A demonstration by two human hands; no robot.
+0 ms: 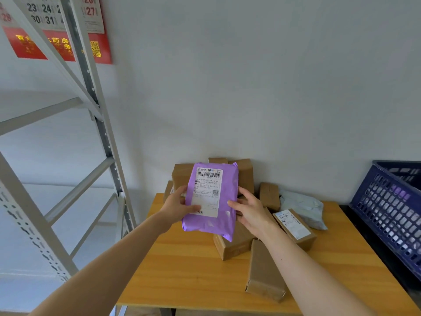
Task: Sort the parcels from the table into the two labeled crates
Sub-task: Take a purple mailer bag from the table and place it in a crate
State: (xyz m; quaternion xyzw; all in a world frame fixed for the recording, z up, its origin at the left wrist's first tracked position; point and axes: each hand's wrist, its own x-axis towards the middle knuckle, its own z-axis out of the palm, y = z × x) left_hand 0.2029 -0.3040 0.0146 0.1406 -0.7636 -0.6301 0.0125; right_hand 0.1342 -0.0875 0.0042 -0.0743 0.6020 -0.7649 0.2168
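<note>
A purple plastic mailer (224, 199) with a white shipping label facing me is held up above the wooden table (182, 270). My left hand (176, 205) grips its left edge, thumb across the label's lower corner. My right hand (250, 209) holds its right edge with the fingers curled behind. Below and behind it, several brown cardboard parcels lie in a pile: one box (237, 244) under the mailer, a flat box (264, 272) at the front, a labelled box (296, 225) to the right. A pale grey-blue mailer bag (305, 208) lies at the back right.
A dark blue slatted crate (387, 213) stands tilted at the table's right edge. A grey metal shelving rack (100, 133) rises on the left, close to the table's left side. A red wall calendar (57, 30) hangs behind it. The white wall backs the table.
</note>
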